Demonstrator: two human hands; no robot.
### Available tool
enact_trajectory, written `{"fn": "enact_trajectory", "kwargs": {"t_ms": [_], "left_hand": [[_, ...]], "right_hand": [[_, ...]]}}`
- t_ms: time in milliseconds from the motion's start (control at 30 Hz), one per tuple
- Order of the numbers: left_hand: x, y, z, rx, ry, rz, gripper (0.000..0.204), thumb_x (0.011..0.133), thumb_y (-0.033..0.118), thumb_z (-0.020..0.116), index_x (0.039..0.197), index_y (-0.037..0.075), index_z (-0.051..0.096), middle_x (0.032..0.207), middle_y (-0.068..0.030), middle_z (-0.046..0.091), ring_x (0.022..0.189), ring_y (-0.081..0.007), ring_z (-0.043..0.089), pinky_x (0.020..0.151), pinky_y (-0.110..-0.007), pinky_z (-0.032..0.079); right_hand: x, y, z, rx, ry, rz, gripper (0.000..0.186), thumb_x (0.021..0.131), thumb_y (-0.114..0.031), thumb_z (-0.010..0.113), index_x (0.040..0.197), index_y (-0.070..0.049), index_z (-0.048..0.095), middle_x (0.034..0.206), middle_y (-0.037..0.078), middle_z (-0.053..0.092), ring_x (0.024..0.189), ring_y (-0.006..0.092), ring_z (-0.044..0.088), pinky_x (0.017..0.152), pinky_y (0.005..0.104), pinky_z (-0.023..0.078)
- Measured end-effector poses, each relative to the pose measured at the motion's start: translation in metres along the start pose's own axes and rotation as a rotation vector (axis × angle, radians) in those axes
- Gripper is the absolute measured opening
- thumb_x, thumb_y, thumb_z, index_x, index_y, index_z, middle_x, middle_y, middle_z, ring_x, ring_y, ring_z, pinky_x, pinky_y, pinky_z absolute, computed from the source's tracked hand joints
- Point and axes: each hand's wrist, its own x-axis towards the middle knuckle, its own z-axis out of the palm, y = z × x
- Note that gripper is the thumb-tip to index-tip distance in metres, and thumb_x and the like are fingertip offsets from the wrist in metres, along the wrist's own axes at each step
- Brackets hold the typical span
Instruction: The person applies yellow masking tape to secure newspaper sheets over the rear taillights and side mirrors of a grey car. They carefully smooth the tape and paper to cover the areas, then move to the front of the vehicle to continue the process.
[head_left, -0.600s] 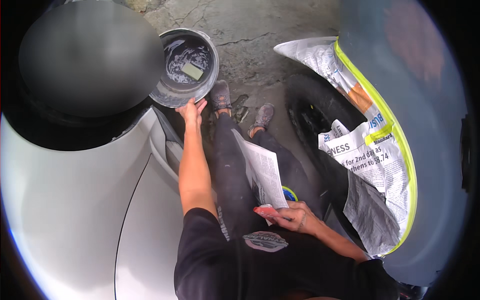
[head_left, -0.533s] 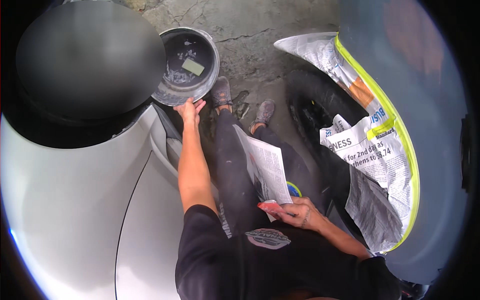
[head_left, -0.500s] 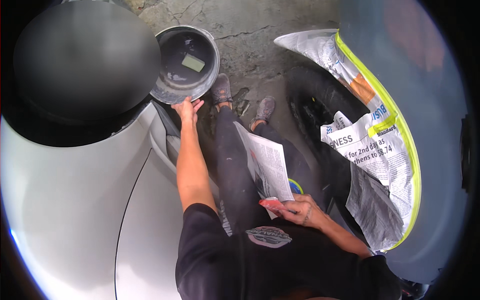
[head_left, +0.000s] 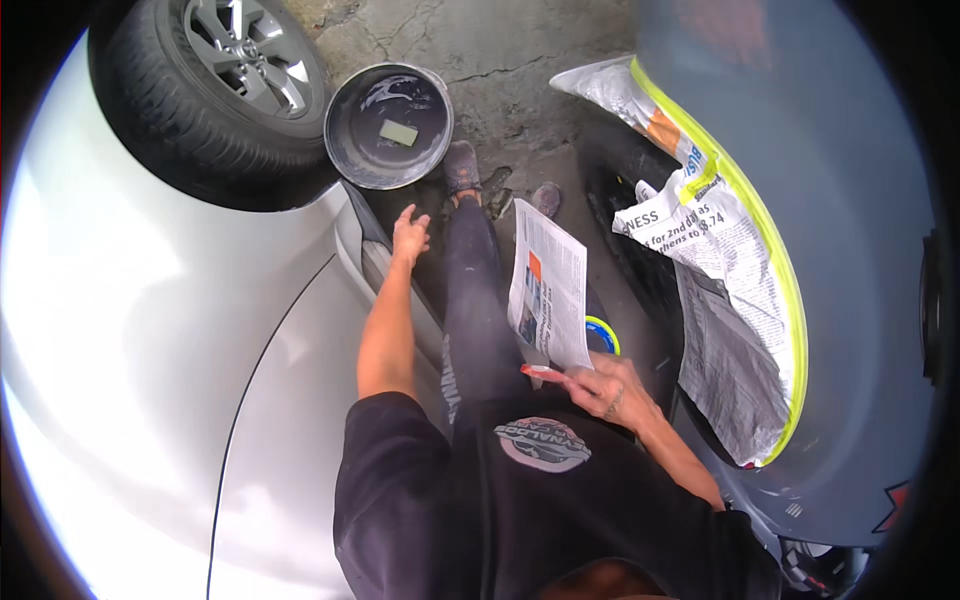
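Observation:
My left hand (head_left: 411, 237) is raised with its fingers apart and holds nothing. Just beyond it stands a round dark bucket (head_left: 335, 158) with a pale rectangular block (head_left: 398, 133) inside, its bottom wet-looking. My right hand (head_left: 607, 390) grips a sheet of newspaper (head_left: 552, 285) by its lower edge in front of my body. A red and white folded part of paper (head_left: 545, 373) sticks out between its fingers. Behind the sheet, by the same hand, shows a roll of tape (head_left: 604, 334) with a yellow-green edge and blue inside; whether the hand holds it is hidden.
To the left is a silver car panel (head_left: 130, 330) with a tyre and alloy wheel (head_left: 235, 150). At right, newspaper (head_left: 745, 275) is fixed along a blue-grey car panel (head_left: 870, 340) with yellow-green tape (head_left: 792, 300), over a dark wheel well. The concrete floor (head_left: 500, 60) is cracked.
My left hand has let go of the bucket's rim and drawn back toward me. The bucket, tilted before, now stands more level. The newspaper sheet in my right hand has swung to face up more.

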Motion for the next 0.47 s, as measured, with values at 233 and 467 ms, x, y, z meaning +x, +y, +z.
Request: {"fn": "enact_trajectory", "kwargs": {"t_ms": [233,467], "left_hand": [[-0.126,-0.126,0.016,0.304,-0.005,0.156,0.042,0.095,0.024,0.066,0.127,-0.001,0.074,0.127,-0.0261,0.073,0.119,-0.0408,0.07,0.104,-0.043,0.054],[-0.164,-0.161,-0.009,0.261,-0.316,0.125,0.041,0.099,0.03,0.058,0.117,-0.002,0.077,0.116,-0.0244,0.077,0.105,-0.0346,0.075,0.089,-0.042,0.055]], "right_hand": [[-0.069,-0.033,-0.03,-0.239,-0.039,-0.087,0.008,0.08,-0.009,0.074,0.087,-0.004,0.071,0.086,0.016,0.065,0.081,0.0387,0.069,0.071,0.0504,0.055],[-0.18,0.055,0.025,-0.296,0.001,0.107,0.014,0.083,-0.017,0.07,0.089,-0.005,0.076,0.095,0.02,0.072,0.091,0.0416,0.071,0.079,0.0529,0.056]]}}
